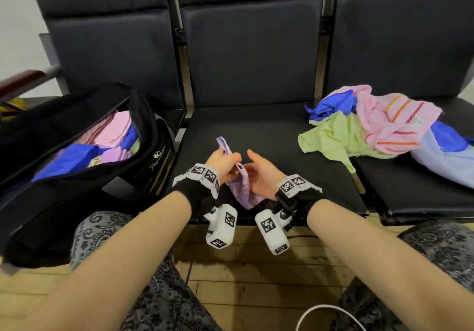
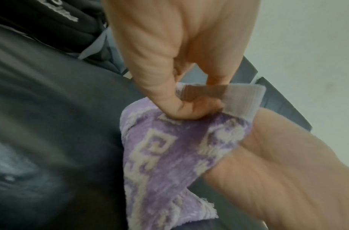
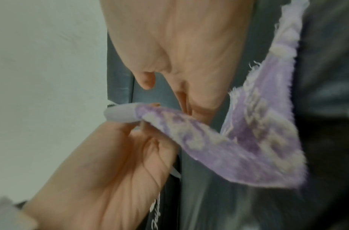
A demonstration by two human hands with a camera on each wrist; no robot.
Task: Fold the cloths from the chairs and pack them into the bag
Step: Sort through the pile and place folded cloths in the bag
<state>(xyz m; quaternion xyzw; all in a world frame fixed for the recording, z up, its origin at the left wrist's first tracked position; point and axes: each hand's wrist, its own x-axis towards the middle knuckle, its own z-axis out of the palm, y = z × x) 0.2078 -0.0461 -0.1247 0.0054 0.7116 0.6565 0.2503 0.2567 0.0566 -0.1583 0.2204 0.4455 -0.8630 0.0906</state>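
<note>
A purple cloth (image 1: 245,189) with a pale pattern hangs between my hands above the front of the middle chair seat (image 1: 282,135). My left hand (image 1: 232,160) pinches its upper edge between thumb and fingers; the left wrist view shows the pinch on the cloth (image 2: 169,155) near its white hem. My right hand (image 1: 256,174) stands beside it with the palm turned left and the fingers fairly straight, and the cloth (image 3: 248,147) lies against them. The black bag (image 1: 154,151) lies open on the left chair, holding folded pink, blue and purple cloths.
A loose pile of cloths (image 1: 372,125), pink striped, green, blue and light blue, lies on the right chair. A wooden armrest (image 1: 23,81) sits at the far left. My knees and a white cable (image 1: 323,310) are below, over a wooden floor.
</note>
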